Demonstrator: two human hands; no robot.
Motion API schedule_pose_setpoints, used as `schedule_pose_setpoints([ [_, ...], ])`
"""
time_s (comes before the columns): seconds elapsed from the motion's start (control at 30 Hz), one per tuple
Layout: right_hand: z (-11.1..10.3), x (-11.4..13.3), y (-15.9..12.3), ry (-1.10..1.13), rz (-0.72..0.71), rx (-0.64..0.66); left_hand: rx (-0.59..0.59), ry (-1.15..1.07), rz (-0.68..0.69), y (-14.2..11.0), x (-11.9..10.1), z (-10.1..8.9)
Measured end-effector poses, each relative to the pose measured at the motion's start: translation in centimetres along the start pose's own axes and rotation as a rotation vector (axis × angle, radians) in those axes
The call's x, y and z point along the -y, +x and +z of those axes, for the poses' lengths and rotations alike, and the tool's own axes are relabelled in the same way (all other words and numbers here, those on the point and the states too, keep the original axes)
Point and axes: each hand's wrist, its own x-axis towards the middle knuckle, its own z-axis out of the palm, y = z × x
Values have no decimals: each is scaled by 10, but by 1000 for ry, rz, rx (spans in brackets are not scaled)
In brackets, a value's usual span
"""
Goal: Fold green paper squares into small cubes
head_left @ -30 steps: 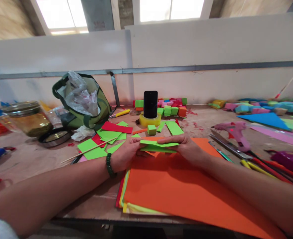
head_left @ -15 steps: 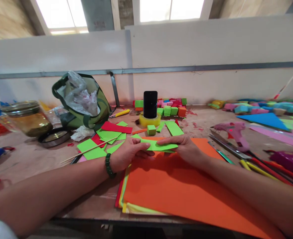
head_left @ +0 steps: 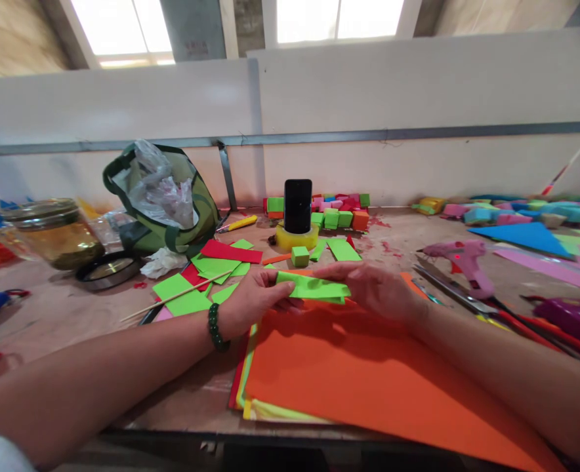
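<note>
My left hand (head_left: 258,293) pinches the left end of a folded light-green paper strip (head_left: 314,287), thumb on the near face. The strip is held just above the stacked coloured sheets, its layers slightly apart at the right end. My right hand (head_left: 381,292) is at that right end, fingers stretched along the strip's far upper edge; its thumb is hidden. Beneath both hands lies a large orange sheet (head_left: 349,367) atop the stack. A small green cube (head_left: 300,256) sits just beyond the strip, in front of a phone (head_left: 298,205) propped upright in a yellow tape roll (head_left: 290,240).
Green and red paper pieces (head_left: 182,295) and a thin wooden stick (head_left: 172,297) lie left. Behind them stand a bag (head_left: 201,210) and a glass jar (head_left: 54,233). A pink glue gun (head_left: 460,259) and scissors lie right. Coloured cubes (head_left: 342,218) sit behind the phone.
My right hand has shifted slightly right, its index finger coming off the strip's near face to the far edge. The strip has opened slightly on the right. My left hand keeps its pinch.
</note>
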Motion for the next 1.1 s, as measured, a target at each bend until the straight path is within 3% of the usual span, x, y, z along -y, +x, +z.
schedule_pose_setpoints([
  [0.1, 7, -1, 0, -193, 25, -16, 13, 155, 37, -5, -4, 5],
  [0.2, 19, -2, -2, -397, 35, 92, 24, 215, 112, -9, -8, 9],
  [0.37, 26, -8, -1, -324, 5, 90, 24, 76, 212, -13, -11, 12],
  [0.63, 26, -17, -2, -319, -59, 144, 9, 78, 248, -18, -12, 17],
  [1.1, 30, -17, -7, -553, -216, 207, -17, 550, 531, -29, -13, 17],
])
